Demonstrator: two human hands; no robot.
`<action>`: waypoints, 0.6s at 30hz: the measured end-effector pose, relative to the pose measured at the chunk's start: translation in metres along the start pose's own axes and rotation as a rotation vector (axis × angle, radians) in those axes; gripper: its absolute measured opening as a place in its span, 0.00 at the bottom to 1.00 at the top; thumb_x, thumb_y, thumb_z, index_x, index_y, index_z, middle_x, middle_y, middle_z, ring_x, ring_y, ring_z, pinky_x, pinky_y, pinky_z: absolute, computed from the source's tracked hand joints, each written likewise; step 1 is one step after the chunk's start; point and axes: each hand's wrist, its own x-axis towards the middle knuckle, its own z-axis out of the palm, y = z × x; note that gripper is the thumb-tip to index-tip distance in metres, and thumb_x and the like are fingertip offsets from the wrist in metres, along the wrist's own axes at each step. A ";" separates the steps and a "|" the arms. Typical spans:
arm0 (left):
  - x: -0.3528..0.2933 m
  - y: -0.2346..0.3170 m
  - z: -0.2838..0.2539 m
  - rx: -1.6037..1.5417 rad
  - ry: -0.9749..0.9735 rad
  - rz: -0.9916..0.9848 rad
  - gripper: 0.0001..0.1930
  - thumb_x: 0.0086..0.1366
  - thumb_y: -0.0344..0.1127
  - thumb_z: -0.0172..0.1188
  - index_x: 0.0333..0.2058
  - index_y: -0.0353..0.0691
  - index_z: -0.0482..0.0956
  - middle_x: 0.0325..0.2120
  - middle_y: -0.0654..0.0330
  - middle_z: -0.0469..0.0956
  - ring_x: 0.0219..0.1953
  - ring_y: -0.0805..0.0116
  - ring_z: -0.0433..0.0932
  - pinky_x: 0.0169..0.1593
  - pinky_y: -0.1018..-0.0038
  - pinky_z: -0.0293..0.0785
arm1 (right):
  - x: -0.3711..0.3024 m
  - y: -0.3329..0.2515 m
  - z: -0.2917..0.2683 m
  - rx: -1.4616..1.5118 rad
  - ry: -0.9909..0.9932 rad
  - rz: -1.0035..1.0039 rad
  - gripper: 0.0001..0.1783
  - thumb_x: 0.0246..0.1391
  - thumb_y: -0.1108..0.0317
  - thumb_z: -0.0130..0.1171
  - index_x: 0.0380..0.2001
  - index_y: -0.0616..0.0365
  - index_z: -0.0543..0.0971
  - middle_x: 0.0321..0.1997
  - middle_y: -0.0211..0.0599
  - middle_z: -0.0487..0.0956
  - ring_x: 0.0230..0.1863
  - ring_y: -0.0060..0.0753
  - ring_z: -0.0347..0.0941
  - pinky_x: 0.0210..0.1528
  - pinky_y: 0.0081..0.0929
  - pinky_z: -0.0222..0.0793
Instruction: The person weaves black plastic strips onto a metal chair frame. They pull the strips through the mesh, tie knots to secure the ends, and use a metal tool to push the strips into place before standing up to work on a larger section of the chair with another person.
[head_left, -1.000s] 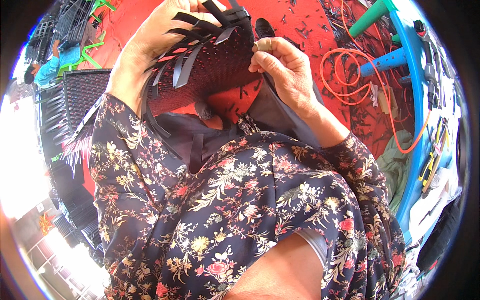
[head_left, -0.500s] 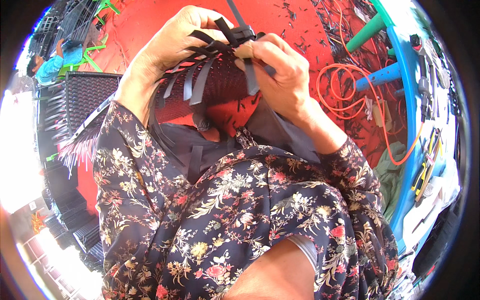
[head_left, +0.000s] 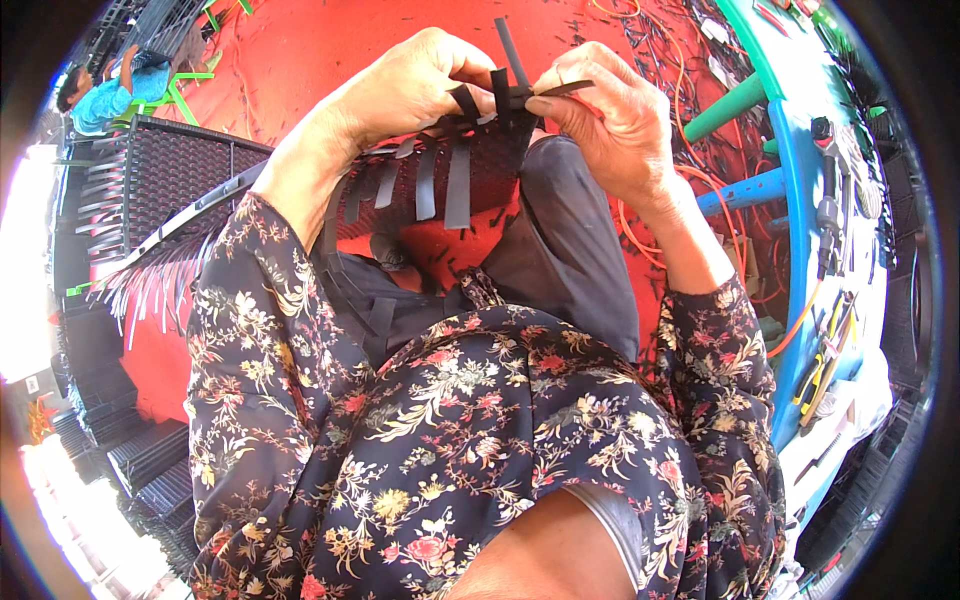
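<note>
A dark woven panel (head_left: 400, 185) with loose flat black strips along its edge is held up above my lap. My left hand (head_left: 420, 85) is closed around the panel's upper edge, its fingers bent behind the weave near two short strip ends. At the panel's right corner, my right hand (head_left: 610, 115) pinches a dark flat strip (head_left: 562, 90) between thumb and forefinger. Another strip (head_left: 511, 50) stands up between the two hands. Several grey-black strip ends (head_left: 458, 187) hang down in front of the panel.
Another woven panel (head_left: 190, 185) with fringed strip ends lies at left. A person in blue (head_left: 100, 100) sits beyond it by a green stool (head_left: 180, 100). At right stands a blue-edged table (head_left: 795, 260) with tools, including yellow-handled cutters (head_left: 812, 385). An orange hose (head_left: 640, 235) and black scraps lie on the red floor.
My right hand has moved right and now holds a strip out sideways at the corner. My left hand has shifted right with the panel. The hanging strips have moved right too.
</note>
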 end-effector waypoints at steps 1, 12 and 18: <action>0.001 -0.001 0.001 0.023 0.007 0.023 0.04 0.53 0.28 0.57 0.27 0.34 0.77 0.15 0.70 0.70 0.15 0.85 0.63 0.19 0.83 0.59 | 0.001 0.002 0.000 -0.002 -0.008 -0.004 0.09 0.39 0.72 0.64 0.26 0.58 0.75 0.23 0.35 0.72 0.27 0.35 0.72 0.29 0.26 0.68; -0.006 -0.010 0.003 0.051 -0.032 0.009 0.11 0.53 0.24 0.55 0.38 0.30 0.74 0.28 0.65 0.76 0.30 0.82 0.73 0.34 0.85 0.70 | 0.023 -0.006 -0.001 -0.011 -0.256 0.114 0.10 0.40 0.75 0.62 0.18 0.62 0.69 0.20 0.39 0.66 0.22 0.39 0.67 0.23 0.30 0.61; -0.004 -0.022 -0.001 -0.010 -0.017 0.143 0.11 0.53 0.23 0.55 0.37 0.30 0.75 0.28 0.65 0.76 0.30 0.81 0.73 0.35 0.85 0.70 | 0.028 0.001 0.006 0.028 -0.272 0.246 0.11 0.40 0.75 0.62 0.18 0.63 0.68 0.19 0.38 0.67 0.20 0.31 0.66 0.22 0.27 0.60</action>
